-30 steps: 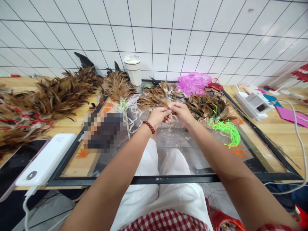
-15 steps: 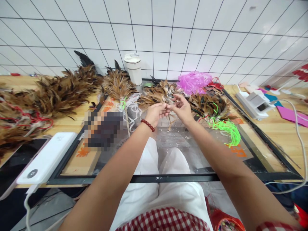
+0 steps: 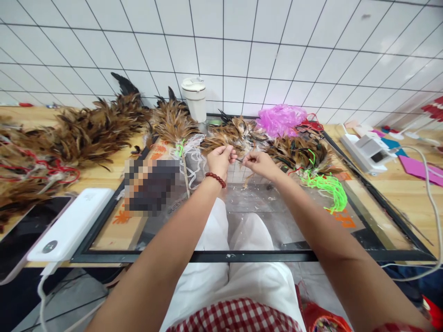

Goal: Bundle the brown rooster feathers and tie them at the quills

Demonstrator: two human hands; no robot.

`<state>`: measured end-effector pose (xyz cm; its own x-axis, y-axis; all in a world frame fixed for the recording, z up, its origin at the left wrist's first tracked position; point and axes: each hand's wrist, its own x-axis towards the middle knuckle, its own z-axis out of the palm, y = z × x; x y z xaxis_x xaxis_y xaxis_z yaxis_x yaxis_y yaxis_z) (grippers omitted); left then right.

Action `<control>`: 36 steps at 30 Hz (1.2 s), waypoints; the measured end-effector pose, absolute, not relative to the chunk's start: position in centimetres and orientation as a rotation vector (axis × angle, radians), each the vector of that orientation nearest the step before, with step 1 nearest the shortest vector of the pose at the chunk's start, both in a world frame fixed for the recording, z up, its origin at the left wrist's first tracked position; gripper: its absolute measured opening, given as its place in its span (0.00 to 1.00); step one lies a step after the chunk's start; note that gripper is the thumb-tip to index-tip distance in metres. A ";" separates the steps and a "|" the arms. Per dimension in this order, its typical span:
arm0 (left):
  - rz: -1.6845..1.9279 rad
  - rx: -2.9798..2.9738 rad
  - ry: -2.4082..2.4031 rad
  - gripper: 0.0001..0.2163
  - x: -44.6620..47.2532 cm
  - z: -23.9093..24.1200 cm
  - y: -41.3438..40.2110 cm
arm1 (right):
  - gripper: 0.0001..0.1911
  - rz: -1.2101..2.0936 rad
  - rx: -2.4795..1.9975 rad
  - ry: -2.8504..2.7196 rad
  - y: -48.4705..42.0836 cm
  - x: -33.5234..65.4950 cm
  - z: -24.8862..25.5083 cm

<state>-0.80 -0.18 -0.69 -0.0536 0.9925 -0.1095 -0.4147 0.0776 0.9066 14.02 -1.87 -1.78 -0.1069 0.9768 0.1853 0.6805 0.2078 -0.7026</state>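
My left hand (image 3: pixel 221 161) is closed in a pinch over the glass-topped frame; what its fingers hold is too small to make out. Just to its right, my right hand (image 3: pixel 260 164) pinches a thin dark feather (image 3: pixel 239 160), whose narrow end points at the left fingers. A small gap parts the two hands. Beyond them lies a loose pile of brown feathers (image 3: pixel 238 130). To the right is a feather bundle (image 3: pixel 297 148) with bright green strings (image 3: pixel 327 183). Another brown bundle (image 3: pixel 172 121), tied in green on a stick, lies to the left beside white strings (image 3: pixel 194 154).
A white lidded cup (image 3: pixel 194 99) stands by the tiled wall. Pink plastic (image 3: pixel 282 120) lies behind the feathers. At left are more feather bundles (image 3: pixel 86 133), a white power bank (image 3: pixel 71 223) and a phone (image 3: pixel 31 235). A white device (image 3: pixel 367 150) with a cable sits right.
My hands, whose fingertips met half a second ago, have drawn apart a little. The right hand has turned and lowered slightly, its fingers now curled in a pinch.
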 end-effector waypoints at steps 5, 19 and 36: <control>1.408 1.097 1.142 0.03 -0.8 -1.7 0.6 | 0.07 0.297 -1.486 -1.944 -2.4 13.9 -1.7; 1.071 1.568 1.222 0.07 -0.8 -1.7 -0.4 | 0.05 -0.033 -1.491 -1.830 -2.6 13.9 -1.7; 1.151 1.868 1.394 0.08 -1.7 -2.1 0.0 | 0.07 -0.471 -1.448 -2.162 -3.0 14.0 -1.8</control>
